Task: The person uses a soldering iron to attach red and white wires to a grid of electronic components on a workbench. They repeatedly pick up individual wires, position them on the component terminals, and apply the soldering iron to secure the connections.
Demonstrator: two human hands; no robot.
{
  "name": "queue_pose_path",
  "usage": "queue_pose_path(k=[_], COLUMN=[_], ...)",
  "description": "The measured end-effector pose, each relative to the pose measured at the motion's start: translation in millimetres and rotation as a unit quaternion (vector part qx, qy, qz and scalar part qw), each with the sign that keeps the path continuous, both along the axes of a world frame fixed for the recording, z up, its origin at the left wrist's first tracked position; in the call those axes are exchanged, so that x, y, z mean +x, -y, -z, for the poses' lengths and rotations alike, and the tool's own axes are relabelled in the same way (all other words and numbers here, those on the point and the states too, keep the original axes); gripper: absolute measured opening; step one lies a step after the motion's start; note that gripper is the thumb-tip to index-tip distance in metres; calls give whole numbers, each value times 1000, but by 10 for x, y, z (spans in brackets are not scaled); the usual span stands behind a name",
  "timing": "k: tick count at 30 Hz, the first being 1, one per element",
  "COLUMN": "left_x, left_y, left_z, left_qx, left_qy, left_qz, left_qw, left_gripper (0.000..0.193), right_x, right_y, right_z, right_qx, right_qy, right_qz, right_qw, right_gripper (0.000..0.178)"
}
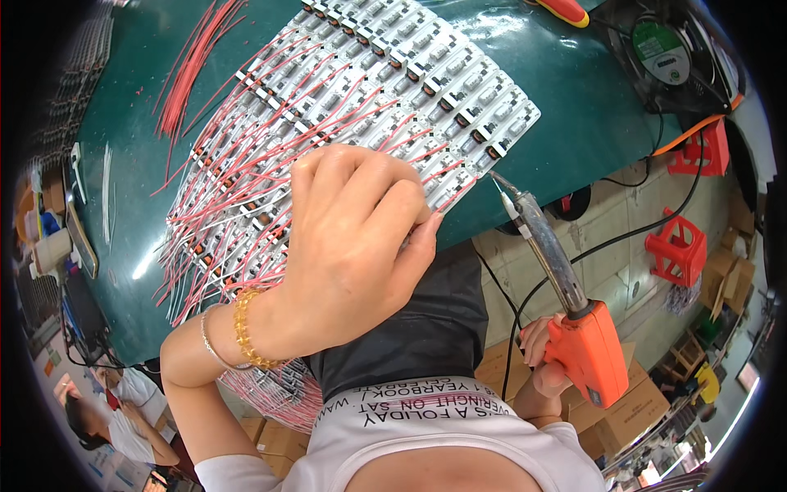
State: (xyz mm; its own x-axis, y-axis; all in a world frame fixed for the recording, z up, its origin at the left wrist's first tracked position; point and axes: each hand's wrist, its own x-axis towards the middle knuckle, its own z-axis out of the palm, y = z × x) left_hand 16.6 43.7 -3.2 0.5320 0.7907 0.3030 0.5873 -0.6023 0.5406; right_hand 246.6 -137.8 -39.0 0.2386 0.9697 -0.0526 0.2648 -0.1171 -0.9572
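Observation:
My left hand [344, 238] is over the lower right of a panel of small white circuit boards [467, 82]. Its thumb and fingers are pinched on a thin red wire [459, 192] whose far end reaches a board at the panel's right corner. Many boards carry red and white wires [246, 180] that trail off to the left. My right hand [537, 361] grips the orange handle of a soldering gun [592, 357]. The gun's tip and thin feed tube point at that corner, close to the wire's end.
Loose red wires [182, 98] and a few white wires [106, 197] lie on the green tabletop [135, 230]. A fan [660, 53] stands at the far right, near a red-yellow tool handle [566, 10]. A black cable [631, 234], red stools [679, 248] and cardboard boxes [627, 410] are right of the table.

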Motion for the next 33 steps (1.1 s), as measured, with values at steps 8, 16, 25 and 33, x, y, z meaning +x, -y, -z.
queue_pose_path(k=[8,16,25,33], left_x=[-95,-309,-454,-2408], left_y=[-38,-141,-131,-832], left_z=[-53,30,-151,-226], left_qx=[13,67,76,112], left_qy=[-14,-106,-106,-374], left_qz=[0,26,-6,-335], left_qw=[1000,992,991,858], left_gripper=[33,51,48,15], right_x=[-44,112,563,1394], right_y=[-178,-485,-1035,-1386], right_z=[77,124,131,-187], right_qx=[135,197,231,250], right_qy=[-169,-168,-66,248], right_qz=[-25,-33,-9,-12], right_qw=[976,965,971,936], right_gripper=[73,74,63,26])
